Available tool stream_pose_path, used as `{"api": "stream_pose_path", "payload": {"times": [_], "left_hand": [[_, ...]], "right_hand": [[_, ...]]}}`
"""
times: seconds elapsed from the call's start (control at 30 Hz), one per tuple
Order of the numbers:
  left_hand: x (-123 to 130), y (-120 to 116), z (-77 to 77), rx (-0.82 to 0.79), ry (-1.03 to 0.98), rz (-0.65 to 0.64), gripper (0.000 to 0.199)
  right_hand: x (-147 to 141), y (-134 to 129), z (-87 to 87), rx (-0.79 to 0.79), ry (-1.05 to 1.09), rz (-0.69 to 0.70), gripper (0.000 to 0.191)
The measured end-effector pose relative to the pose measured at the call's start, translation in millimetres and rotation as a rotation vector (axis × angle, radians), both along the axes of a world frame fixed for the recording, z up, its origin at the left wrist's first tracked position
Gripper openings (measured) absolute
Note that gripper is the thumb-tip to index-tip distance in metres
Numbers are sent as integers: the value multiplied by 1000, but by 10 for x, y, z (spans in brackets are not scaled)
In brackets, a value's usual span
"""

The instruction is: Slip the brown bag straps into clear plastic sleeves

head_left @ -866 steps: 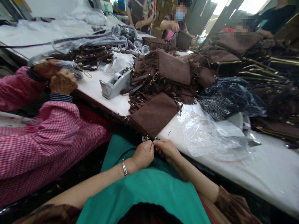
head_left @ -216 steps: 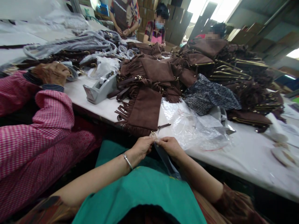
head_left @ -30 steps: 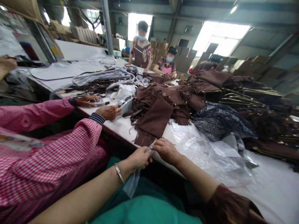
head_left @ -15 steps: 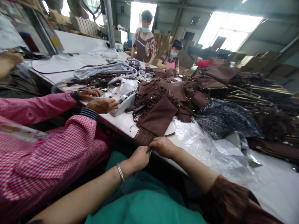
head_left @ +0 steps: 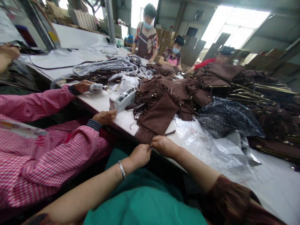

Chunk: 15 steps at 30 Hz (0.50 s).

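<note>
Head cam: left hand [head_left: 140,155], bracelet on its wrist, has its fingers closed in a pinch at the table's front edge. Right hand [head_left: 165,146] meets it fingertip to fingertip, also pinching — between them a small dark piece [head_left: 150,147], mostly hidden, can't identify it. Brown fringed bag [head_left: 159,115] lies flat just beyond the grip, tilted, its lower fringe running down to the fingertips; can't tell if the piece is attached to it. Short brown strap [head_left: 170,133] pokes out just right of the bag.

Surface, L to R: a co-worker's checked sleeve [head_left: 77,147] and hands, plastic-wrapped coil [head_left: 95,88] by one of them; grey tape dispenser [head_left: 124,100]; heap of wrapped straps [head_left: 105,66] behind; pile of brown bags [head_left: 175,87]; clear plastic sheeting [head_left: 199,140]; black-and-white speckled material [head_left: 229,117]; bag stack with gold zippers [head_left: 253,90]. All on a white tabletop [head_left: 278,178].

Room, L to R: metal post [head_left: 110,22], aproned person [head_left: 146,39] standing, cartons [head_left: 164,35], masked person [head_left: 172,57] — then a red-sleeved arm [head_left: 202,64], bright window [head_left: 236,25] above.
</note>
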<state>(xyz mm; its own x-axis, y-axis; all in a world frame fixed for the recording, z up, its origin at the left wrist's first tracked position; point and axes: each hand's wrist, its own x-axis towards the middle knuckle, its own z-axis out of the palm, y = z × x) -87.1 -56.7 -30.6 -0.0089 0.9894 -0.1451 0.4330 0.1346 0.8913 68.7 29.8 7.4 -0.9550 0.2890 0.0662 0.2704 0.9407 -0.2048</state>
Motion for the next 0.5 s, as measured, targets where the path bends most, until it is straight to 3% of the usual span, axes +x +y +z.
{"api": "stream_pose_path", "payload": {"times": [0.13,0.27,0.5], "left_hand": [[38,6,15,-222,-147,-22,28],[53,7,37,-331,-289,17,25],[-39,58,138,-634,-788,87,22]], "right_hand": [[-3,-44,-12,72,-74,-3,11],[8,-69,-84,147,-65,10,10],[23,-119,-212,214,67,-37,17]]}}
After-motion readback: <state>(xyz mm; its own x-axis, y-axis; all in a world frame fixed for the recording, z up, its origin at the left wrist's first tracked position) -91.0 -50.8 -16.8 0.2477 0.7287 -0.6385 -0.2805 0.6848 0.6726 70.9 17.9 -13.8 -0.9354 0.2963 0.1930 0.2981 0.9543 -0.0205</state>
